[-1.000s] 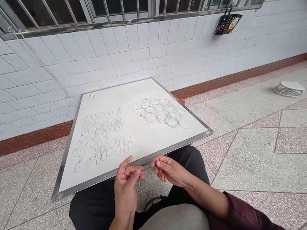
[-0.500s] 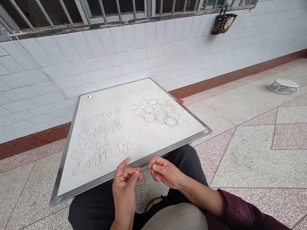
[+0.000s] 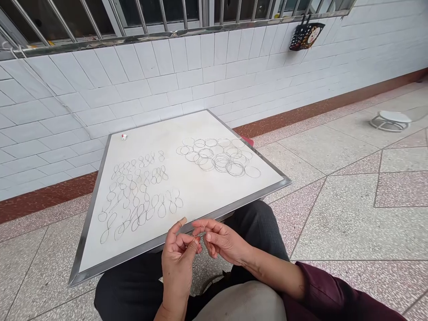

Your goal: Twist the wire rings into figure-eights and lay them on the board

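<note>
Close together above my lap, just off the table's front edge, my two hands work on one thin wire loop (image 3: 199, 253). My left hand (image 3: 180, 252) pinches the wire between thumb and fingertips; a tan wrapping covers the tip of its index finger. My right hand (image 3: 224, 240) has its thumb and fingers closed around the wire beside the left fingertips. Much of the loop is hidden by the fingers. On the white table (image 3: 194, 196), several wires twisted into figure-eights (image 3: 138, 218) lie at the left, and several round wire rings (image 3: 235, 168) overlap at the right.
A small white and red object (image 3: 124, 137) sits at the table's far left corner. Behind stands a white tiled wall (image 3: 160, 98) with a barred window. A dark basket (image 3: 306, 36) hangs from the bars. A low white stool (image 3: 390, 120) stands on the floor at the right.
My right hand has moved left, against my left fingertips, and its index finger now reaches over the wire. My left hand has shifted slightly right. The wires on the table lie as before.
</note>
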Tool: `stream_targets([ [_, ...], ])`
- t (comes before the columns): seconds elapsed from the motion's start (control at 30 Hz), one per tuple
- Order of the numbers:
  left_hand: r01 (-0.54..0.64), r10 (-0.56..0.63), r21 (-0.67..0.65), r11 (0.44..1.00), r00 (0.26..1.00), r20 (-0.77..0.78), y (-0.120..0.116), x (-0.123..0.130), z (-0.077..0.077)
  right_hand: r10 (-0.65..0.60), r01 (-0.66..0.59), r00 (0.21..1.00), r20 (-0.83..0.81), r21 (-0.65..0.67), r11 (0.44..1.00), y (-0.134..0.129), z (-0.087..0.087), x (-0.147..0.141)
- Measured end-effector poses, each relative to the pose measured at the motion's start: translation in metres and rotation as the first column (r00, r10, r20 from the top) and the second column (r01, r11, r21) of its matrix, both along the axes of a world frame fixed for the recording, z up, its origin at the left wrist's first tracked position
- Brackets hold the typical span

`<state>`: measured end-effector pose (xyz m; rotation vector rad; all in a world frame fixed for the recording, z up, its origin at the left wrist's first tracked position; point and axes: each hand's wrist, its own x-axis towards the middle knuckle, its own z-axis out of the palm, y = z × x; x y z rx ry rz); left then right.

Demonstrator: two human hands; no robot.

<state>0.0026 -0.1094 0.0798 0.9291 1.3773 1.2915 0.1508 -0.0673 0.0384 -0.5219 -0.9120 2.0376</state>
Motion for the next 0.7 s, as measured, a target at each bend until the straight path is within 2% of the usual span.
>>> stream_targets([
  [0.13,0.031,-0.031,0.002,1.0,0.999,0.022,-0.002,0.006,0.003,0.039,-0.039,0.999,-0.013,0.007,0.999,0.0,0.0,0.002],
  [0.27,0.045,-0.046,0.018,0.999,0.996,0.074,-0.006,0.017,0.013,0.032,-0.032,0.999,-0.014,0.001,1.0,0.001,-0.001,0.002],
  [0.4,0.051,-0.054,0.045,0.998,0.997,0.059,-0.01,0.023,0.022,0.02,-0.02,1.0,-0.004,0.056,0.998,0.0,0.001,0.002],
  [0.7,0.133,-0.133,0.007,0.991,0.991,0.024,-0.009,0.014,0.021,0.008,-0.014,0.998,0.059,0.097,0.995,-0.001,0.004,0.006],
])
